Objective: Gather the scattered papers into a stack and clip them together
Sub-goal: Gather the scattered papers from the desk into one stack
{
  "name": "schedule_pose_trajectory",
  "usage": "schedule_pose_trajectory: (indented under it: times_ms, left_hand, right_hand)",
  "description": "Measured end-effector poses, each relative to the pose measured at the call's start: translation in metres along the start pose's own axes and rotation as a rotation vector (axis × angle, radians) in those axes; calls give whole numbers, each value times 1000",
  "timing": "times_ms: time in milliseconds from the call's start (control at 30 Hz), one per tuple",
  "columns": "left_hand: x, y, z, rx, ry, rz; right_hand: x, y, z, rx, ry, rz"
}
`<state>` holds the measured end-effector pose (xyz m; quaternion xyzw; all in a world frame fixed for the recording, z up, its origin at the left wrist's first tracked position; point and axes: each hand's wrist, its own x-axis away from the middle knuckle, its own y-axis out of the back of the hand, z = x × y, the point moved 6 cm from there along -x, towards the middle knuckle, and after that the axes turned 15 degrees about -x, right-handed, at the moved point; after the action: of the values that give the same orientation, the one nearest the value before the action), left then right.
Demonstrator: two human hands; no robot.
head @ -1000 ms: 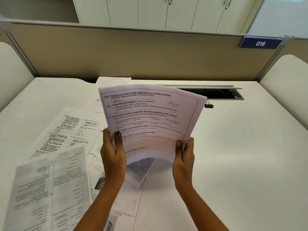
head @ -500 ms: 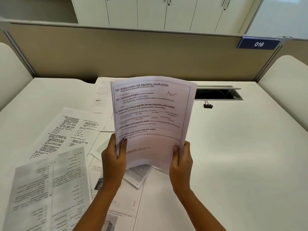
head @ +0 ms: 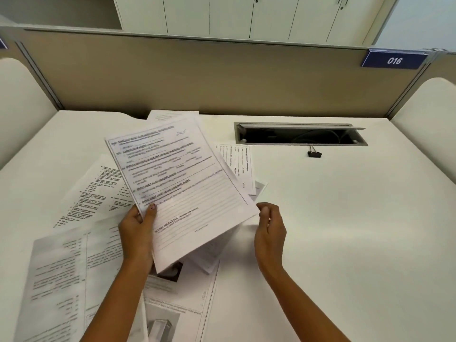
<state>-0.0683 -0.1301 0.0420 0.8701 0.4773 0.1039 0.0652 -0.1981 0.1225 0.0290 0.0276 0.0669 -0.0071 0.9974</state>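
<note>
Papers (head: 182,183) sit pinched in the left hand (head: 137,233), tilted above the surface (head: 345,218); the right hand (head: 270,228) hovers loosely curled, empty. Better to gather the loose sheets (head: 74,280) near-left before reaching for the far clip (head: 314,153).

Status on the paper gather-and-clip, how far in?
Early-to-mid. Done: a few sheets are already gathered into a held stack. In hand: the left hand grips that stack by its lower left edge; the right hand is off it, empty. Left: loose sheets remain spread on the desk, and the binder clip sits unused near the cable slot.
</note>
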Motion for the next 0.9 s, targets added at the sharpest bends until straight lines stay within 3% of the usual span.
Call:
schedule_pose_trajectory:
  times_ms: [233, 333, 433, 533, 733, 900]
  left_hand:
    - [-1, 7, 31, 100, 215, 82]
    - [0, 7, 36, 135, 253, 112]
    - [0, 10, 37, 140, 249, 110]
    - [0, 12, 36, 138, 234, 112]
    - [0, 14, 36, 128, 227, 118]
    - [1, 12, 38, 106, 225, 118]
  right_hand:
    - [21, -46, -27, 502, 109, 457]
    - [32, -49, -36, 710, 196, 521]
    - [26, -38, -37, 825, 216, 477]
    - [7, -11, -42, 921, 61, 463]
    - [-41, 65, -38, 907, -158, 199]
    - [-63, 67, -26, 769, -50, 17]
